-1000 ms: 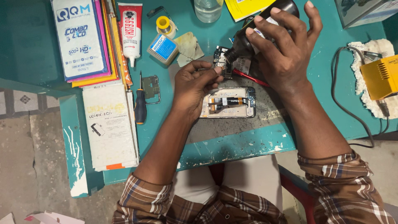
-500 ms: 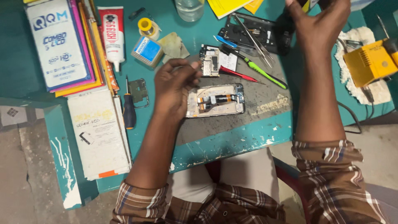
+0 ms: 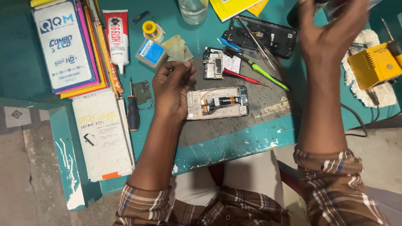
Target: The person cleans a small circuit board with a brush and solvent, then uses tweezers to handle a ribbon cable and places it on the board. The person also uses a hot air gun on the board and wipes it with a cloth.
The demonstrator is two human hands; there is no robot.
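- Phone frame (image 3: 217, 103), a flat rounded rectangle lying opened on the grey work mat (image 3: 234, 121), shows pale metal and an orange flex strip along its middle.
- Left hand (image 3: 171, 90) rests just left of the phone frame, touching its left end; its fingers (image 3: 184, 69) are curled and pressed together at the tips, and whether they pinch anything cannot be told.
- Right hand (image 3: 333, 29) is raised well above and to the right of the phone frame, blurred, its fingers spread around something at the top edge that is too blurred to tell.
- Small circuit board (image 3: 212, 63) lies just beyond the phone frame on the mat.
- Red-handled tool (image 3: 240, 76) and green-handled tool (image 3: 268, 75), both thin and pointed, lie slantwise beyond the frame.
- Black phone back shell (image 3: 261, 35) sits further beyond, with metal tweezers (image 3: 253, 33) across it.
- Black-handled screwdriver (image 3: 133, 113) lies left of the left hand on the worn teal tabletop (image 3: 251, 142).
- Clear glass (image 3: 193, 10) stands at the far edge; whether it holds liquid is unclear.
- Yellow box-shaped device (image 3: 374, 62) rests on a white fluffy cloth (image 3: 387, 94), well right of the frame.
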